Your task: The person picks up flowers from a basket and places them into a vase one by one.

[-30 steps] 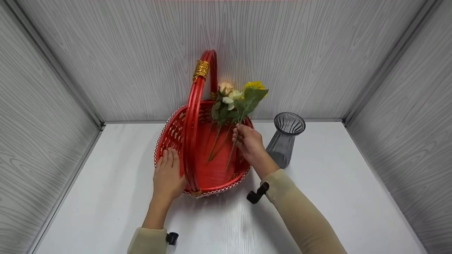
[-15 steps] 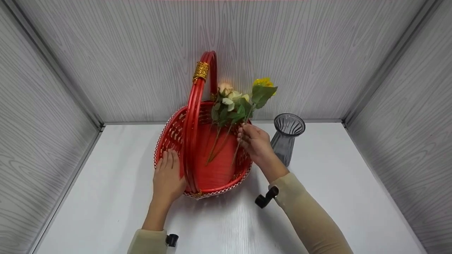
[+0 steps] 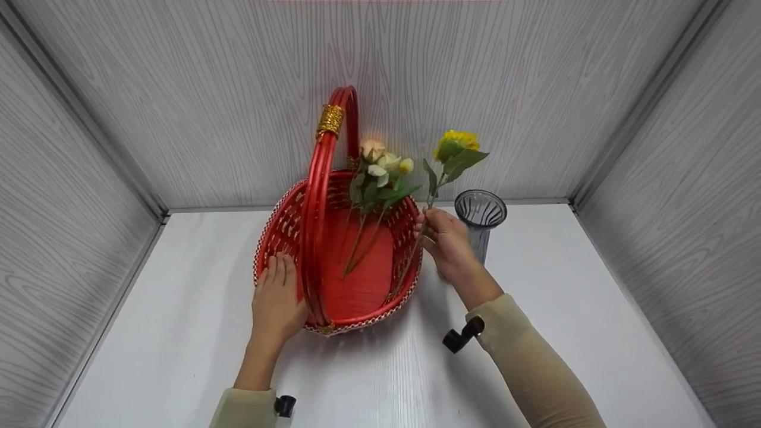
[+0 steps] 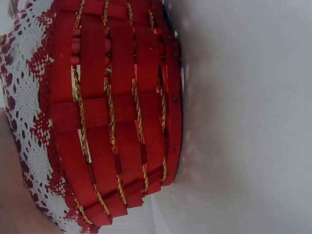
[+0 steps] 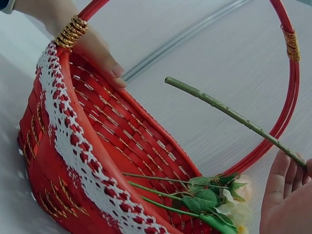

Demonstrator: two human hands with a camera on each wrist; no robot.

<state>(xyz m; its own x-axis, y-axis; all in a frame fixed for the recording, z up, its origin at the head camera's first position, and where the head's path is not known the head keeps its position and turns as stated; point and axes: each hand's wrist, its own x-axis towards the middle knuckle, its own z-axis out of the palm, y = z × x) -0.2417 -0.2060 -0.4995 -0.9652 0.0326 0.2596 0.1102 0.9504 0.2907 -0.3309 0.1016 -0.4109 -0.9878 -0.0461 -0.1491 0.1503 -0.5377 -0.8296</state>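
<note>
My right hand [image 3: 449, 241] pinches the stem of a yellow artificial flower [image 3: 458, 144]. The bloom is up and the stem slants down over the basket's right rim; in the right wrist view the stem's cut end [image 5: 183, 86] sticks out past my fingers. A red woven basket [image 3: 357, 238] with a tall hooped handle and lace trim stands in the middle. Peach and cream roses [image 3: 380, 163] lean in it against the far rim, stems on its floor. My left hand [image 3: 276, 300] rests over the basket's left rim with fingers straight.
A grey ribbed glass vase [image 3: 480, 209] stands right of the basket, partly hidden behind my right hand. Grey wood-grain walls [image 3: 535, 107] enclose the white table [image 3: 571, 309] at the back and both sides. The basket handle [image 3: 321, 178] arches high above the basket.
My right hand has moved right with the yellow flower, drawing it apart from the roses and towards the basket's right rim. My left hand has stayed at the left rim.
</note>
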